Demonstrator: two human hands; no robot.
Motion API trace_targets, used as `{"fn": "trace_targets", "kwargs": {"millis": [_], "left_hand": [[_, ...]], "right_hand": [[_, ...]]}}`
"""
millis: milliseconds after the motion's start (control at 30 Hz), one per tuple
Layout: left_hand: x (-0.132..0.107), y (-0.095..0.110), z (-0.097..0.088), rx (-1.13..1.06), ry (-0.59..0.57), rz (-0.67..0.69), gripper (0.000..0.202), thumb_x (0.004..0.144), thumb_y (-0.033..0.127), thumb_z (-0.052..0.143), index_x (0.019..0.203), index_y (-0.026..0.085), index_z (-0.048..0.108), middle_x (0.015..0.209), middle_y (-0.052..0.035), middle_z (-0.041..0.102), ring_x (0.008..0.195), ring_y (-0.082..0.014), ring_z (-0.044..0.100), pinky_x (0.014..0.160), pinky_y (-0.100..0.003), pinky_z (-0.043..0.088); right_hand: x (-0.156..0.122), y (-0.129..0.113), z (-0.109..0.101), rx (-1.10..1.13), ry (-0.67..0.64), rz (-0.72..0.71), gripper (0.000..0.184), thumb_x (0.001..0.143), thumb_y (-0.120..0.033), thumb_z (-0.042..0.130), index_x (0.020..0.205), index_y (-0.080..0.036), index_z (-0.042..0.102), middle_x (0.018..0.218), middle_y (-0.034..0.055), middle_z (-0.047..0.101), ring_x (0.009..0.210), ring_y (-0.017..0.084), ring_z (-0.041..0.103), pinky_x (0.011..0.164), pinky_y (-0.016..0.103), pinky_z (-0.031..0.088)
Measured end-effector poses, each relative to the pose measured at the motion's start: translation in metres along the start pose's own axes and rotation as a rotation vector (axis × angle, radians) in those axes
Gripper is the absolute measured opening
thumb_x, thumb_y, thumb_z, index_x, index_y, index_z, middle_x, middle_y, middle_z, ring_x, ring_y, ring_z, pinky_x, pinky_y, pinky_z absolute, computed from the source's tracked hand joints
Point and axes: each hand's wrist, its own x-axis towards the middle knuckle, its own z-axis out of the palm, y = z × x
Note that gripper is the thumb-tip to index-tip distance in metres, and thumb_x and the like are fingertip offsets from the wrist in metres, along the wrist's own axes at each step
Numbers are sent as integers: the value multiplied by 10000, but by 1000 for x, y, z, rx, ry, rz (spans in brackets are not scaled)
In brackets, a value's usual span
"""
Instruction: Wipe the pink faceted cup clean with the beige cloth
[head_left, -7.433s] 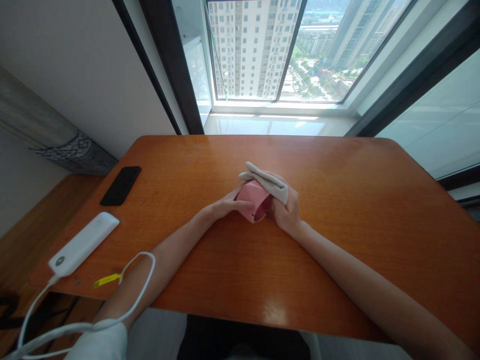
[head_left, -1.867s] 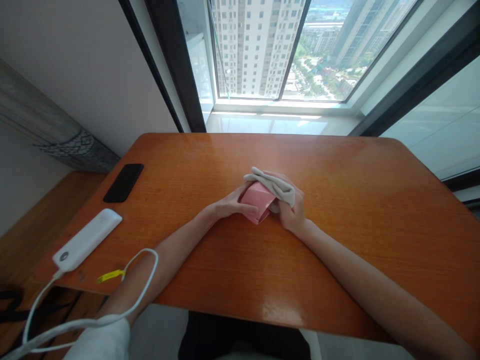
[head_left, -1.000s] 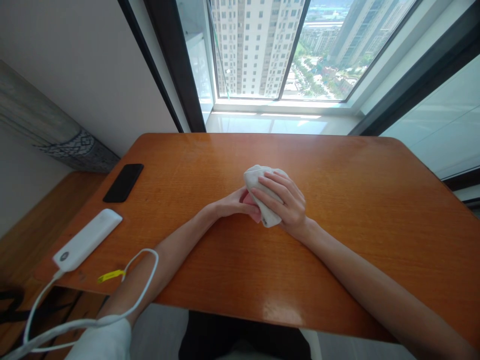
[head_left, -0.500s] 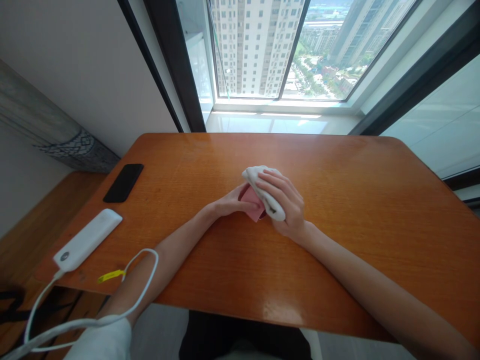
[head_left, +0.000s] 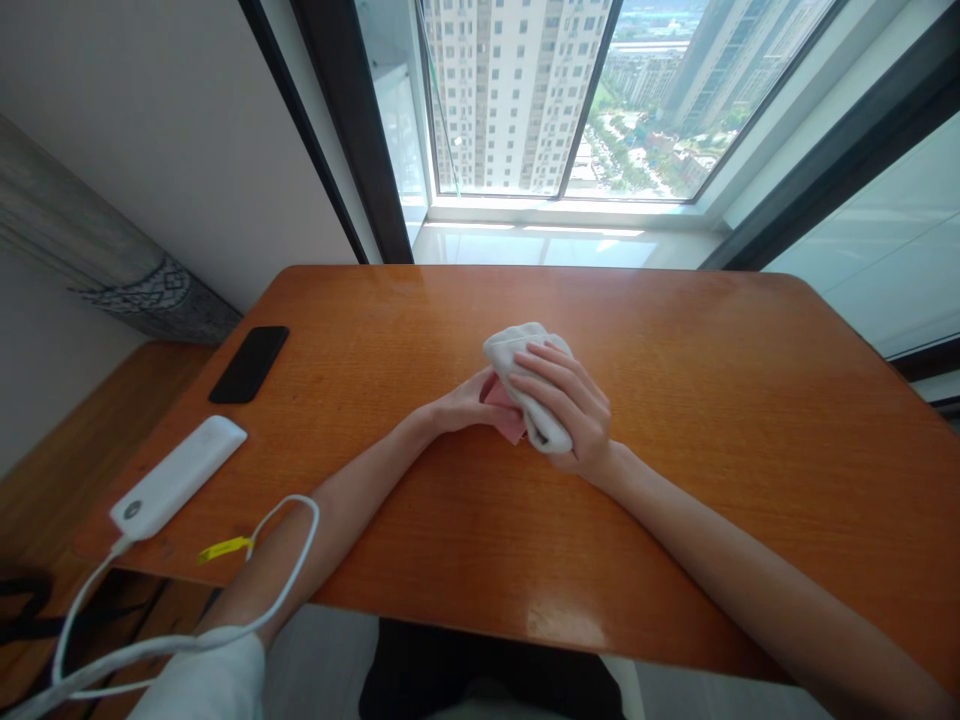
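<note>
My left hand (head_left: 466,402) grips a pink object (head_left: 507,412) with flat faces over the middle of the table. Most of that object is covered, so its kind does not show. A folded white cloth (head_left: 531,380) lies against its upper right side, pressed there by my right hand (head_left: 574,408). The fingers of my right hand curl over the cloth, and its far end sticks out past them. Thumb and fingers of my left hand are closed around the pink object, partly hidden behind the cloth.
On the left of the wooden table (head_left: 712,440) lie a black phone (head_left: 249,365) and a white power bank (head_left: 178,478). A white cable (head_left: 307,545) with a yellow tag (head_left: 225,549) loops over my left forearm. Behind the table is a window (head_left: 517,100).
The white cloth has slid and turned slightly over the pink object, covering more of it. My right hand has shifted a little with it; my left hand stays about where it was.
</note>
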Motion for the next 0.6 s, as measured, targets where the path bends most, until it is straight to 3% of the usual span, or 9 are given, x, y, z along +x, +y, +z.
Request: {"fn": "trace_targets", "kwargs": {"millis": [67,233,300,467,533,600], "left_hand": [[0,-1,0,-1,-12,-3,809,760,552,963,1415,181,667,1320,-84,754,1249,-335,708,1101,-436,575],[1,7,0,19,17,10,1010,754,558,975,1604,219,547,1483,-133,693,1286,-345,694,1086,-425,570],[0,8,1,9,23,14,1022,728,552,995,1590,210,562,1461,-140,703,1275,-350,695,1079,-428,574],[0,2,2,-31,-12,-22,803,723,523,1005,1379,177,699,1264,-82,767,1168,-306,713,1003,-392,601],[0,2,1,-23,3,-13,870,735,523,1000,1466,196,662,1363,-91,745,1228,-311,703,1039,-389,586],[1,4,0,-14,20,6,984,745,545,992,1580,217,586,1479,-120,702,1291,-328,691,1084,-402,568]], "right_hand": [[0,3,0,-11,-8,-39,528,1099,-433,611,1618,-342,644,1598,79,716,1480,387,689,1294,665,545],[-3,11,8,116,106,376,460,1151,-398,495,1577,-339,659,1543,70,754,1442,320,722,1208,591,631],[-2,7,7,97,97,332,464,1144,-398,512,1580,-334,659,1564,79,739,1459,333,709,1232,612,610],[-1,2,-1,4,-26,-17,481,1090,-500,632,1554,-391,695,1565,51,740,1475,396,694,1288,698,542],[-1,7,0,46,6,80,472,1114,-506,579,1552,-375,697,1567,64,737,1452,376,714,1258,667,578],[-2,11,4,103,75,275,457,1139,-459,528,1552,-353,692,1534,77,757,1415,346,740,1194,619,635]]}}
